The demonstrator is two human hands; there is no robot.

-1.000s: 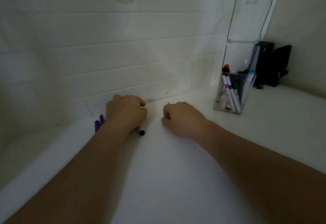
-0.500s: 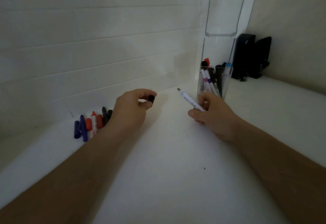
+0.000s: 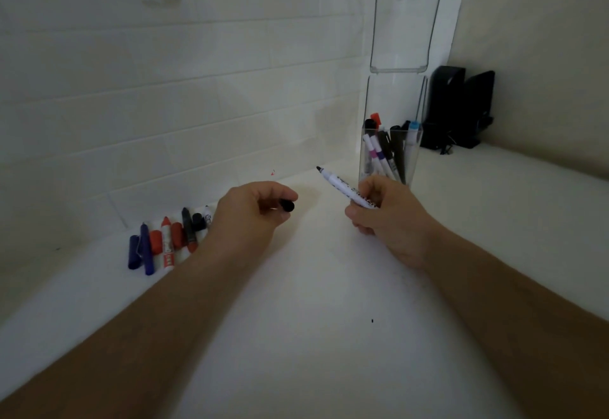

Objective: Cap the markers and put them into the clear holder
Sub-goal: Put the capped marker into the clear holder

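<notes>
At far left, loose markers and caps (image 3: 164, 244) lie in a row against the tiled wall (image 3: 164, 105): blue, red and black pieces, roughly eight, their printing too small to read. The left hand (image 3: 250, 211) pinches one black cap (image 3: 287, 205). Apart from it, the right hand (image 3: 389, 217) grips one uncapped white marker (image 3: 342, 188), tip pointing up-left, its lettering illegible. Just behind stands the clear holder (image 3: 390, 155), with several capped markers inside.
</notes>
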